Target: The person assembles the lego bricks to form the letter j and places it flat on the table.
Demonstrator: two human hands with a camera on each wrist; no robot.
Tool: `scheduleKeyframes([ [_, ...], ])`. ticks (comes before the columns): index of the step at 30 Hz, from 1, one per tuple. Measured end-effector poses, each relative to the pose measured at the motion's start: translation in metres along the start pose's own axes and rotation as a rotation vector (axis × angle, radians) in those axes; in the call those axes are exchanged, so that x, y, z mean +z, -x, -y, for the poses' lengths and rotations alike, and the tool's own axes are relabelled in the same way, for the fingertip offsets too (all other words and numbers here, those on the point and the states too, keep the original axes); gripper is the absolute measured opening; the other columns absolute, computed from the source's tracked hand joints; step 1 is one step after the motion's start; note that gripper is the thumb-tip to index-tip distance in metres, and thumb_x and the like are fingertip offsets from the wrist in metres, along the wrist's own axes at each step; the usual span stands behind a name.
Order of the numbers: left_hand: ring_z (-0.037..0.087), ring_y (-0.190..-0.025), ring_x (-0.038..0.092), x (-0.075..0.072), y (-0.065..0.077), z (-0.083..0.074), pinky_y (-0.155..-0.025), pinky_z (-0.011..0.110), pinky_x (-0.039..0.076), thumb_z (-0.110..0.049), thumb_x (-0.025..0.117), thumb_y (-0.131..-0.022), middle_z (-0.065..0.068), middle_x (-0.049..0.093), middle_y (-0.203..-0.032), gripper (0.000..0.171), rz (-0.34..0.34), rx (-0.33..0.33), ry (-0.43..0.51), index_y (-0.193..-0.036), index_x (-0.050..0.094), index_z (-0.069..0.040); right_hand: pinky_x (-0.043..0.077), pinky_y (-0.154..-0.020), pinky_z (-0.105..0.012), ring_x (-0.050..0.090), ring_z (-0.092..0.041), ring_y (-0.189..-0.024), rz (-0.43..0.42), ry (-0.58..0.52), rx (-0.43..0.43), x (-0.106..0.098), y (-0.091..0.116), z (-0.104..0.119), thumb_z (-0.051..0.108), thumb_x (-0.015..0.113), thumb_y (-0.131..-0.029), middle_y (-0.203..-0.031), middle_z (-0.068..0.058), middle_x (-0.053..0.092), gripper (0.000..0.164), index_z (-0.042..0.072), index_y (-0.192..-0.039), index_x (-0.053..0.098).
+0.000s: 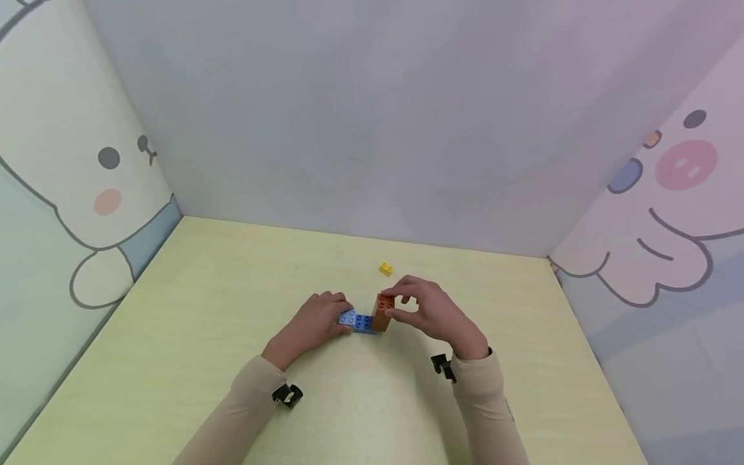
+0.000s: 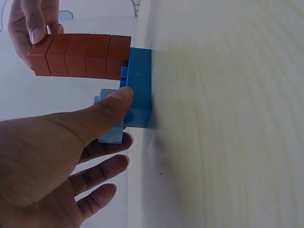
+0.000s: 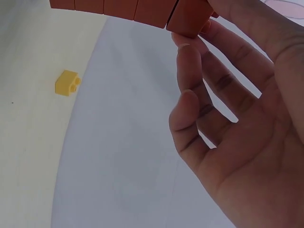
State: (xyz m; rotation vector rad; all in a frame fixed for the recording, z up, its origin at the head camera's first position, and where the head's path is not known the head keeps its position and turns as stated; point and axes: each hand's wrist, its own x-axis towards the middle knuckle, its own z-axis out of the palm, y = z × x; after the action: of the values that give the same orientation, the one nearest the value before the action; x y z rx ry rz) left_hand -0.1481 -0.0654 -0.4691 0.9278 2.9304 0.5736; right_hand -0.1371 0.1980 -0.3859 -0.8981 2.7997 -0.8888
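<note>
A long blue brick (image 1: pixel 363 323) lies on the table, with a light blue brick (image 1: pixel 347 318) on its left end. My left hand (image 1: pixel 310 323) pinches these blue bricks at that end; in the left wrist view the thumb presses the side of the blue brick (image 2: pixel 140 78). On the right end stands a tall stack of several reddish-brown bricks (image 1: pixel 381 318), slightly tilted in the left wrist view. My right hand (image 1: pixel 433 313) holds the stack's top brick between thumb and fingers. Whether the stack's base is fully seated I cannot tell.
Behind the stack a small yellow brick (image 1: pixel 386 268) lies on the pale yellow table (image 1: pixel 232 271). A grey wall (image 1: pixel 360 129) rises at the table's back edge, and side panels with cartoon animals stand left and right.
</note>
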Motion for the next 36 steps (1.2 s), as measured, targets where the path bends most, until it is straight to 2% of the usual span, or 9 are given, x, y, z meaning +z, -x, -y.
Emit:
scheduleKeyframes([
  [5, 0.015, -0.093, 0.055, 0.003, 0.001, 0.003, -0.088, 0.038, 0.05, -0.033, 0.078, -0.09, 0.0, 0.066, -0.107, 0.039, 0.004, 0.01, 0.056, -0.12, 0.072, -0.01, 0.056, -0.086, -0.036, 0.066, -0.018, -0.097, 0.001, 0.019, -0.021, 0.001, 0.003, 0.002, 0.026, 0.073, -0.096, -0.115, 0.006, 0.069, 0.031, 0.019, -0.126, 0.071],
  [9, 0.014, -0.094, 0.055, 0.007, 0.003, 0.005, -0.089, 0.037, 0.051, -0.032, 0.077, -0.09, 0.0, 0.065, -0.107, 0.038, -0.006, 0.025, 0.076, -0.121, 0.071, -0.009, 0.055, -0.083, -0.032, 0.065, -0.021, -0.096, -0.017, 0.027, -0.017, 0.004, 0.006, 0.004, 0.024, 0.073, -0.095, -0.113, 0.006, 0.068, 0.032, 0.018, -0.127, 0.07],
  [15, 0.016, -0.101, 0.058, 0.008, 0.004, 0.006, -0.095, 0.038, 0.053, -0.032, 0.076, -0.092, 0.002, 0.067, -0.112, 0.041, -0.015, 0.04, 0.087, -0.125, 0.07, -0.009, 0.055, -0.081, -0.036, 0.062, -0.017, -0.095, -0.057, 0.017, 0.022, 0.011, 0.012, 0.001, 0.024, 0.076, -0.094, -0.114, 0.006, 0.066, 0.041, 0.017, -0.133, 0.066],
  [20, 0.019, -0.107, 0.06, 0.005, 0.009, 0.006, -0.097, 0.041, 0.052, -0.037, 0.079, -0.088, 0.002, 0.068, -0.12, 0.051, -0.047, 0.035, 0.052, -0.132, 0.067, -0.013, 0.054, -0.078, -0.032, 0.062, -0.018, -0.095, -0.062, 0.0, 0.035, 0.019, 0.014, -0.005, 0.026, 0.077, -0.093, -0.118, 0.005, 0.064, 0.05, 0.014, -0.139, 0.06],
  [23, 0.018, -0.107, 0.06, 0.001, 0.013, 0.005, -0.096, 0.04, 0.051, -0.035, 0.085, -0.083, -0.001, 0.068, -0.119, 0.052, -0.104, 0.056, 0.042, -0.127, 0.069, -0.016, 0.052, -0.074, -0.027, 0.063, -0.017, -0.095, -0.065, -0.007, 0.06, 0.025, 0.016, -0.007, 0.03, 0.077, -0.093, -0.121, 0.006, 0.065, 0.052, 0.016, -0.14, 0.059],
  [27, 0.016, -0.105, 0.06, -0.001, 0.016, 0.004, -0.093, 0.038, 0.05, -0.025, 0.09, -0.078, -0.004, 0.067, -0.114, 0.045, -0.174, 0.108, 0.001, -0.118, 0.069, -0.018, 0.049, -0.07, -0.022, 0.064, -0.014, -0.095, -0.073, -0.019, 0.103, 0.03, 0.016, -0.008, 0.032, 0.076, -0.093, -0.121, 0.007, 0.067, 0.048, 0.019, -0.136, 0.059],
  [30, 0.015, -0.105, 0.061, -0.001, 0.017, 0.004, -0.092, 0.036, 0.049, -0.022, 0.088, -0.08, -0.005, 0.068, -0.114, 0.041, -0.179, 0.118, -0.032, -0.116, 0.069, -0.019, 0.05, -0.069, -0.022, 0.064, -0.011, -0.094, -0.064, -0.035, 0.125, 0.032, 0.016, -0.01, 0.032, 0.073, -0.095, -0.119, 0.007, 0.068, 0.043, 0.019, -0.134, 0.059],
  [36, 0.016, -0.108, 0.063, -0.005, 0.014, 0.001, -0.095, 0.037, 0.049, -0.025, 0.083, -0.086, -0.004, 0.072, -0.114, 0.032, -0.15, 0.107, -0.062, -0.117, 0.073, -0.019, 0.055, -0.076, -0.028, 0.065, -0.009, -0.092, -0.065, -0.026, 0.134, 0.029, 0.012, -0.014, 0.033, 0.069, -0.098, -0.117, 0.003, 0.071, 0.044, 0.019, -0.137, 0.055],
])
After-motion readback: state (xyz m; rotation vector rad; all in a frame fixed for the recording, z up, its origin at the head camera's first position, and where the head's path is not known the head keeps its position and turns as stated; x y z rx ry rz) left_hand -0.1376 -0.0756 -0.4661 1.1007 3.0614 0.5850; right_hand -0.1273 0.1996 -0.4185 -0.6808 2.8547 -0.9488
